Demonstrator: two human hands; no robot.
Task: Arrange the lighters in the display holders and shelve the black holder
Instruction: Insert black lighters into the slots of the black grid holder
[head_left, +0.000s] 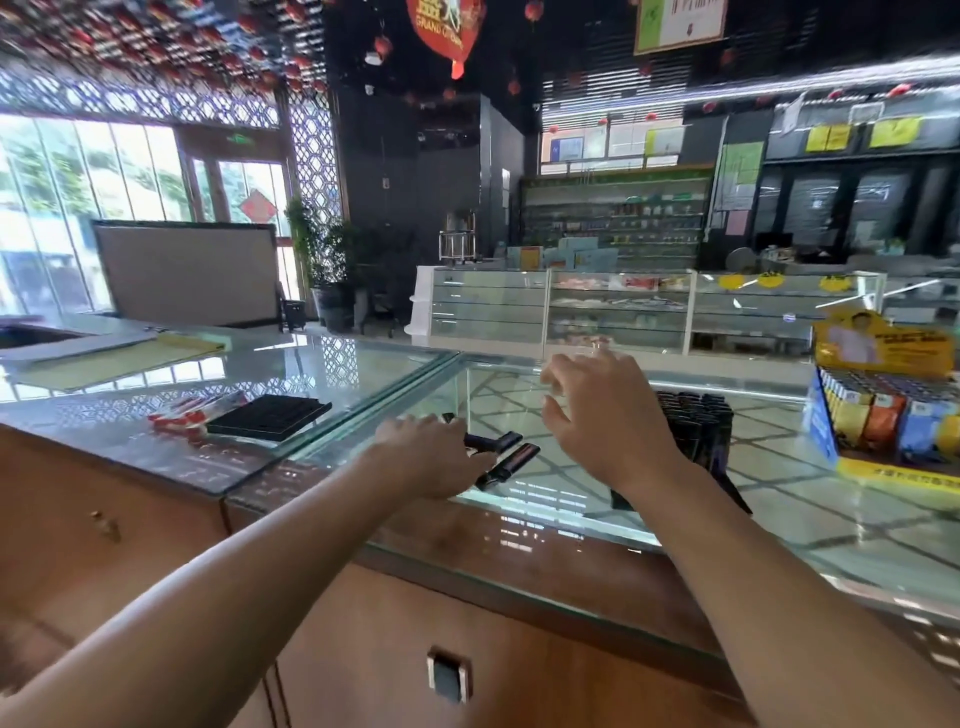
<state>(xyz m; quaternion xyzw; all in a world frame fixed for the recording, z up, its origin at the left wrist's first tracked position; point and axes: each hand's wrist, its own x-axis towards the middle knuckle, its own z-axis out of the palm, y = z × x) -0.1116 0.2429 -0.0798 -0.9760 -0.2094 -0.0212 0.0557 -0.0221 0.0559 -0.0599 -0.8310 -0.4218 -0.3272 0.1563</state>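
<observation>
Left hand (431, 452), mid-frame, lies on the loose black lighters (506, 457) on the glass worktop (805, 499). Cannot tell whether its fingers (480, 460) grip one or just cover them. Right hand (608, 415) hovers above, spread wide, holding nothing, just in front of the black holder (696, 423) at centre right, which is packed with upright lighters.

Risks:
- Glass looks slick, so a nudged lighter could skid off the near edge.
- Right wrist is close to the holder and a careless sweep could tip it.
- Lighters lie crossed, so a grab may drag two at once.
</observation>
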